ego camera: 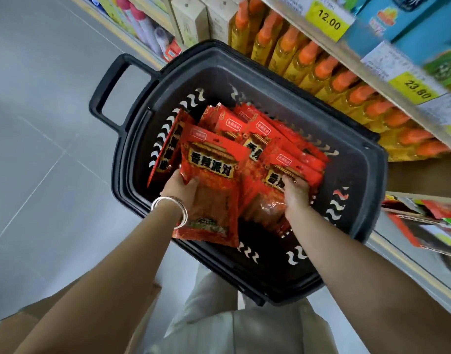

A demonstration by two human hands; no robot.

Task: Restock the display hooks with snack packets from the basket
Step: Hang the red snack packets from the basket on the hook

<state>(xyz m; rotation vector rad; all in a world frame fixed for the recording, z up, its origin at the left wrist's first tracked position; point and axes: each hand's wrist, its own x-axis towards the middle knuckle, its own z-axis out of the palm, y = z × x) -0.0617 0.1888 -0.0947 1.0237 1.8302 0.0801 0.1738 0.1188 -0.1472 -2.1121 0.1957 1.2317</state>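
My left hand (pixel 179 187) grips one red foil snack packet (pixel 211 195), my right hand (pixel 296 192) grips stacked packets (pixel 293 160), inside the black plastic basket (pixel 372 180) beside orange-capped bottles (pixel 321 69).

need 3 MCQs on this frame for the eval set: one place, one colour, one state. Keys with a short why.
1. Where are the snack packets?
A) hanging on hooks
B) in the basket
C) spread on the floor

2. What colour are the snack packets?
A) blue
B) white
C) red

3. What is the left hand doing?
A) gripping a packet
B) hanging empty
C) pulling a handle

Key:
1 B: the snack packets are piled inside the black walls of the basket.
2 C: every wrapper in the pile is red with dark lettering.
3 A: the thumb and fingers of the left hand are curled round the front packet; the right hand grips others.
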